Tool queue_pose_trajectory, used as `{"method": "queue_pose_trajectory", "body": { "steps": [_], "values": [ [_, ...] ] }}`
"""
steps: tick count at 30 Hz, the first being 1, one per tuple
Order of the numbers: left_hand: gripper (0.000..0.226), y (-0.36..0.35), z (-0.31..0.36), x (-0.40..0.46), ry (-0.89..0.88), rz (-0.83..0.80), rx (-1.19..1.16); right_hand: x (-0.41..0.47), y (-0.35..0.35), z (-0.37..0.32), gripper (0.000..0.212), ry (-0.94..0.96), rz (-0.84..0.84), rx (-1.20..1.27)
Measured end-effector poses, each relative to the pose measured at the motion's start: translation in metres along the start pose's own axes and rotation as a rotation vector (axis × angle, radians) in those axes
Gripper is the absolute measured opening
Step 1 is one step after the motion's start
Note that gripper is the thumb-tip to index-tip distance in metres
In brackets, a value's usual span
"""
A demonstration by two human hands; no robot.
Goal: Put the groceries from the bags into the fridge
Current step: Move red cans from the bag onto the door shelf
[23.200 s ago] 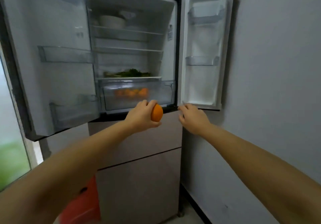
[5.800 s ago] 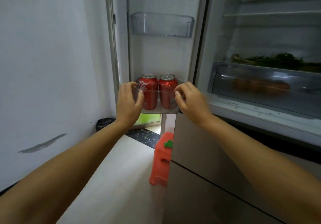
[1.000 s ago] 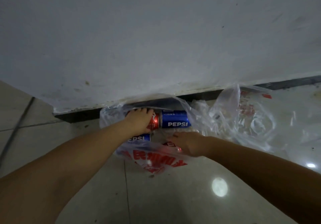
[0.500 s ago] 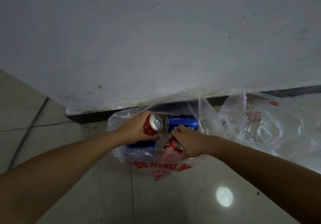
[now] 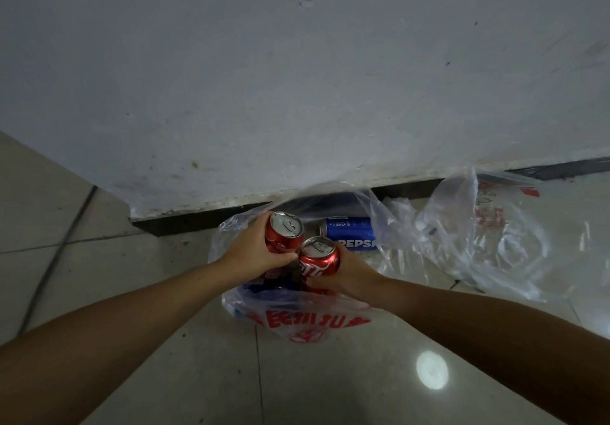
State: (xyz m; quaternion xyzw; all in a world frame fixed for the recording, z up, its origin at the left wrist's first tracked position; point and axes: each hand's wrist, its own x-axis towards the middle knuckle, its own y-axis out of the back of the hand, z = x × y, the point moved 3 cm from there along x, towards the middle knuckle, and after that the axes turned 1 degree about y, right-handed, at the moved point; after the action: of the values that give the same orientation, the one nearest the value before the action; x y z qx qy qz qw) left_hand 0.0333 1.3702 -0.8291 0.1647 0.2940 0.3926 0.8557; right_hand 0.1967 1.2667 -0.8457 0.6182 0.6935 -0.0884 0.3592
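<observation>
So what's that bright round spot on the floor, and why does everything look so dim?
Head view: the spot is a lamp's glare on the glossy floor tiles; the scene is underlit, colours muted, only the red cans stand out; the wide lens bows the wall's base.

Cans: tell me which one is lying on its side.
The blue can, in the bag by the wall. The two red cans are held with tops up.

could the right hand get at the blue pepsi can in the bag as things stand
Probably not right now. The right hand already holds a red cola can, so its grip is taken. The blue Pepsi can lies on its side just beyond it in the open plastic bag, with nothing covering it.
</observation>
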Motion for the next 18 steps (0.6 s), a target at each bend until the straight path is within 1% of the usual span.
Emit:
{"method": "queue_pose_trajectory", "body": {
  "steps": [2, 3, 6, 7, 9, 11, 14, 18],
  "values": [
    [0.083, 0.001, -0.003, -0.002, 0.026, -0.006, -0.017, 0.002, 0.008, -0.007, 0.071, -0.012, 0.028, 0.011],
    [0.085, 0.001, -0.003, -0.003, 0.036, -0.008, -0.034, 0.003, 0.011, -0.009, 0.071, -0.025, 0.058, 0.037],
    [0.080, -0.001, 0.003, -0.010, 0.051, -0.008, -0.088, 0.002, 0.019, -0.017, 0.069, -0.030, 0.172, 0.124],
    [0.078, -0.003, 0.007, -0.012, 0.062, 0.004, -0.115, 0.001, 0.020, -0.020, 0.072, -0.045, 0.203, 0.151],
    [0.076, -0.008, 0.017, -0.020, 0.121, 0.042, -0.221, -0.005, 0.022, -0.024, 0.080, -0.075, 0.248, 0.203],
    [0.077, -0.011, 0.030, -0.031, 0.175, 0.083, -0.310, -0.021, 0.023, -0.031, 0.075, -0.095, 0.274, 0.262],
    [0.071, -0.008, 0.060, -0.056, 0.199, 0.087, -0.288, -0.057, 0.026, -0.043, 0.068, -0.080, 0.294, 0.341],
    [0.074, 0.015, 0.109, -0.099, 0.218, 0.024, -0.240, -0.127, 0.039, -0.070, 0.064, -0.104, 0.273, 0.435]
  ]
}}
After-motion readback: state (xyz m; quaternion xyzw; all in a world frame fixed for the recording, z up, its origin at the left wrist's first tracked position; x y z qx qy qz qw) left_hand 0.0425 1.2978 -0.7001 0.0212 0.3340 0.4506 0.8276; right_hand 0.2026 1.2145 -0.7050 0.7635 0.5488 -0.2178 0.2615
